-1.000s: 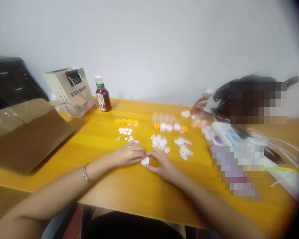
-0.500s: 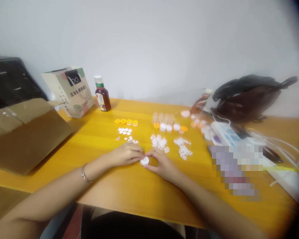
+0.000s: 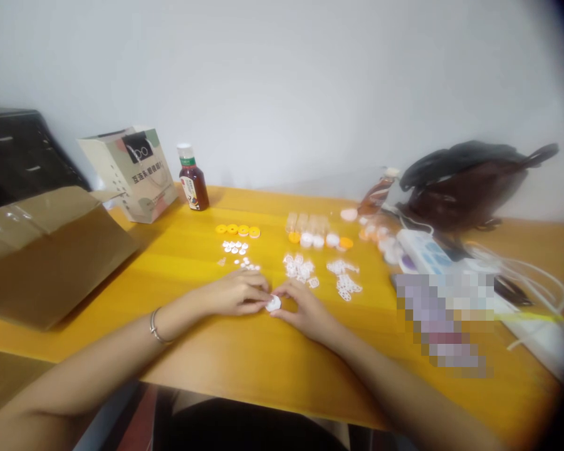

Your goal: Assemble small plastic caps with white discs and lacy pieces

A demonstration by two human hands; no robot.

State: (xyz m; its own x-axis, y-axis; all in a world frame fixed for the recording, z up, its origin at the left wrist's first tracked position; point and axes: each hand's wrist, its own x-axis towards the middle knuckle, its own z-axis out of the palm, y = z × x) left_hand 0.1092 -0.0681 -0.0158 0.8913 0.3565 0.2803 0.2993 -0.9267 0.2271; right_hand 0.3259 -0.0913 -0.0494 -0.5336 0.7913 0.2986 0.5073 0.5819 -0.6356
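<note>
- White, roundish disc (image 3: 274, 304), surface detail blurred
- Right hand (image 3: 305, 311) pinches it, thumb and forefinger
- Left hand (image 3: 241, 292) touches its edge; cannot tell whether gripping

My left hand (image 3: 240, 292) beside my right hand (image 3: 306, 311)
My fingers (image 3: 257, 294) bend, tips close together; both forearms (image 3: 108, 364) slant inward.

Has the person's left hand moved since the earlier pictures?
Yes, slightly: the left hand has shifted a little to the left, judged against the yellow rings on the table.
</note>
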